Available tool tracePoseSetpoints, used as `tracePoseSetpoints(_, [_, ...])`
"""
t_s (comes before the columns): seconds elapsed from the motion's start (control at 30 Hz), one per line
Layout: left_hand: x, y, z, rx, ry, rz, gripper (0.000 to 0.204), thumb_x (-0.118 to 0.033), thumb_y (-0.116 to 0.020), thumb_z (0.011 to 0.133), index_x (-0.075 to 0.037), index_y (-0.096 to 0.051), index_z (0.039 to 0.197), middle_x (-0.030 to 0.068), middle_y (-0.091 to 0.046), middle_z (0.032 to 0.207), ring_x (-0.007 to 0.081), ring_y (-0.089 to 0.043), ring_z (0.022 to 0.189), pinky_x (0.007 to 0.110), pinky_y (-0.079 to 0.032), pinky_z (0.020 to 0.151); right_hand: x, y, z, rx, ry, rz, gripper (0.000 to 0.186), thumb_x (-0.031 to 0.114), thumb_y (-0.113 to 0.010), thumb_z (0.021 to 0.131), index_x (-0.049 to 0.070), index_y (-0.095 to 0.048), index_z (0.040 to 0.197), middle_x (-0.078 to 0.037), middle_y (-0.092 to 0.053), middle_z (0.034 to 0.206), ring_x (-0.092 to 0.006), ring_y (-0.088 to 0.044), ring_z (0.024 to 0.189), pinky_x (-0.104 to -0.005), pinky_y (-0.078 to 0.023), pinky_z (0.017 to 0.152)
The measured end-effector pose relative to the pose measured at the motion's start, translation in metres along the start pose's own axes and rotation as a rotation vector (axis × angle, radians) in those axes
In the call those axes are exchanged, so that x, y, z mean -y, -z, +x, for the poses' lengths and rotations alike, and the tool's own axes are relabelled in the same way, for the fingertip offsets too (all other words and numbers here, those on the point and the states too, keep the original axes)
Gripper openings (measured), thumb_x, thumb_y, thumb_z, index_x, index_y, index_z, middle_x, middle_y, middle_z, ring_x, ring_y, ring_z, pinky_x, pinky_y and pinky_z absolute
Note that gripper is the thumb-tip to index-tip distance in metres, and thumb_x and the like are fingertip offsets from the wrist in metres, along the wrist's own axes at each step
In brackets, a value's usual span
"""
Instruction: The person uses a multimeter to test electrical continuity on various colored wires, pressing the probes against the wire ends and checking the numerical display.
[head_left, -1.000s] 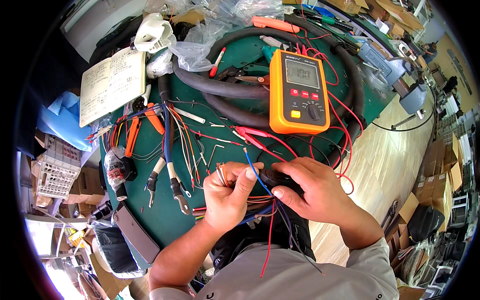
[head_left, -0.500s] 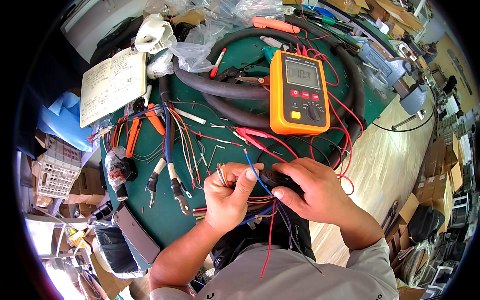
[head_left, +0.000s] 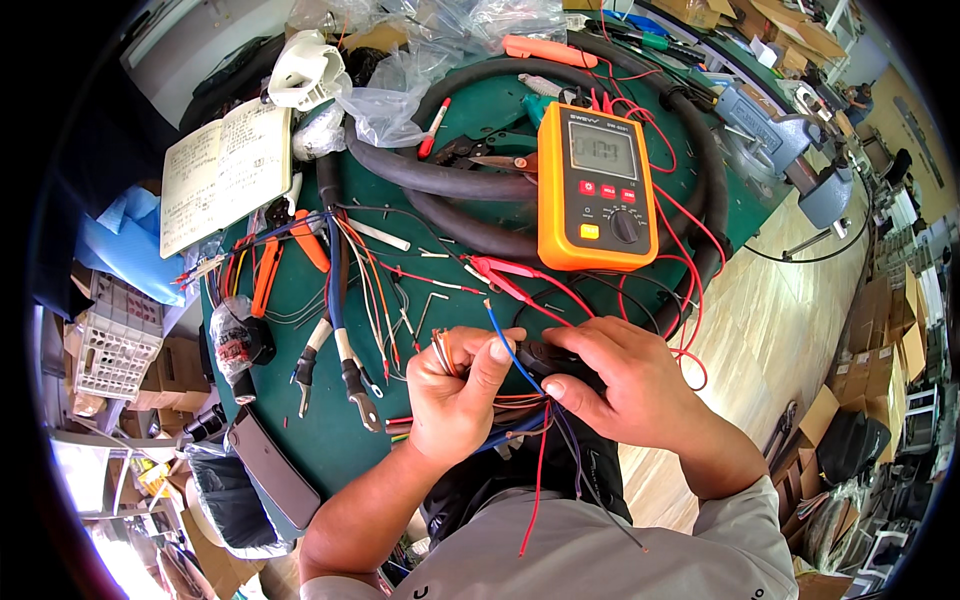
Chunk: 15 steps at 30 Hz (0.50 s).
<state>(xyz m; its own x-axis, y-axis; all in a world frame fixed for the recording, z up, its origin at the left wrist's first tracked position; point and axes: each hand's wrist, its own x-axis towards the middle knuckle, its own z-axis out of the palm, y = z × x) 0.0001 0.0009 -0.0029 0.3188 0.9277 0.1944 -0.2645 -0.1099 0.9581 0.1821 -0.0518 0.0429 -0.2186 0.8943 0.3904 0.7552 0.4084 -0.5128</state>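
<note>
My left hand [head_left: 450,395] is closed on a bundle of thin wires [head_left: 440,350], orange, white and brown, whose ends stick up past the fingers. A blue wire [head_left: 503,338] with a bare tip rises beside my left thumb. My right hand [head_left: 625,385] is closed around a black object [head_left: 548,360], perhaps a test clip; the fingers hide most of it. Both hands meet at the blue wire near the table's front edge. Beyond them an orange multimeter-like tester [head_left: 600,185] with a lit display lies on a coiled black cable [head_left: 440,175]. Its red clips [head_left: 505,275] rest on the table.
Cable ends with metal lugs [head_left: 362,395], orange-handled pliers [head_left: 266,275] and a phone [head_left: 272,465] lie on the green table [head_left: 320,450] at left. An open notebook [head_left: 225,170] is at far left. Red and grey wires [head_left: 535,480] hang before me. A vise [head_left: 790,140] stands far right.
The digits on the tester's display have changed, and the tester appears very slightly further left. Both hands stay nearly in place, with the blue wire's tip shifted slightly left.
</note>
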Motion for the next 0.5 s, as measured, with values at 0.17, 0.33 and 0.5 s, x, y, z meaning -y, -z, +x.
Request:
tracePoseSetpoints(0.17, [-0.0001, -0.0001, 0.0002, 0.000, 0.008, 0.000, 0.017, -0.016, -0.060, 0.095, 0.000, -0.064, 0.091, -0.0014, -0.053, 0.062, 0.0047, -0.040, 0.050, 0.022, -0.030, 0.046, -0.0007, -0.0003, -0.0006, 0.008, -0.001, -0.004, 0.034, 0.029, -0.068, 0.084, 0.002, -0.060, 0.103, -0.011, -0.061, 0.083, -0.0305, -0.062, 0.076, -0.0396, -0.050, 0.061])
tracePoseSetpoints(0.33, [-0.0002, 0.0007, 0.0000, 0.003, 0.016, -0.033, 0.015, -0.015, -0.061, 0.094, -0.001, -0.063, 0.088, 0.0021, -0.059, 0.070, 0.0047, -0.044, 0.057, 0.022, -0.034, 0.052, -0.0007, -0.0006, -0.0007, 0.007, -0.001, -0.006, 0.034, 0.029, -0.068, 0.084, 0.002, -0.060, 0.103, -0.011, -0.061, 0.083, -0.0302, -0.062, 0.076, -0.0395, -0.050, 0.061])
tracePoseSetpoints(0.5, [-0.0037, 0.0014, -0.0013, -0.005, 0.059, -0.062, 0.014, -0.013, -0.063, 0.093, 0.000, -0.063, 0.086, 0.0058, -0.067, 0.081, 0.0041, -0.050, 0.067, 0.022, -0.042, 0.063, -0.0009, -0.0005, -0.0011, 0.008, 0.004, -0.010, 0.034, 0.029, -0.068, 0.084, 0.002, -0.060, 0.104, -0.011, -0.062, 0.084, -0.0300, -0.062, 0.076, -0.0391, -0.051, 0.062])
